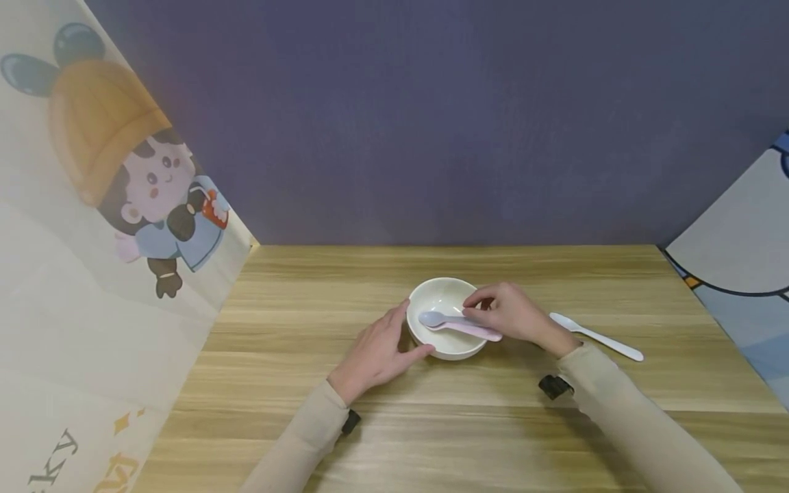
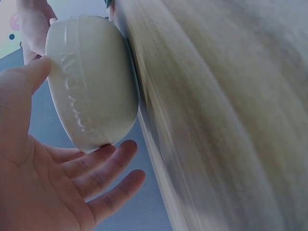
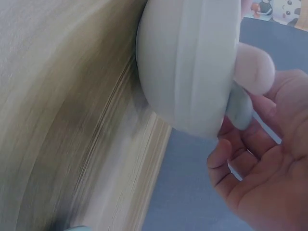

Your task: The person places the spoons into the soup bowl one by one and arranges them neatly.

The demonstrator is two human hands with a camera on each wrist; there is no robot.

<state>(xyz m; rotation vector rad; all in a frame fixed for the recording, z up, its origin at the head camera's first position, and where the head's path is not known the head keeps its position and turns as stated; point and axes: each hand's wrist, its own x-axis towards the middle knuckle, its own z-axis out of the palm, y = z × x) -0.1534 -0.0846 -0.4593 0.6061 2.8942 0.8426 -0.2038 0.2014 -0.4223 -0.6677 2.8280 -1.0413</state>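
A white bowl [image 1: 440, 296] stands upright on the wooden table, with a bluish-grey spoon [image 1: 433, 319] and a pink spoon [image 1: 473, 330] lying across it. Both handles reach the right rim; in the right wrist view the pink handle [image 3: 254, 69] sticks out beside the grey one [image 3: 239, 107]. My left hand [image 1: 377, 349] holds the bowl's left side, thumb on the near rim and fingertips against the wall [image 2: 96, 82]. Over the right rim, my right hand [image 1: 510, 315] is beside the grey handle, fingers loosely bent; no clear grip shows, and contact is hard to tell.
A white spoon [image 1: 607, 341] lies on the table [image 1: 333, 274] to the right of the bowl, near my right forearm. A dark blue panel [image 1: 456, 123] rises behind the table. Walls with cartoon pictures [image 1: 111, 130] stand at either side.
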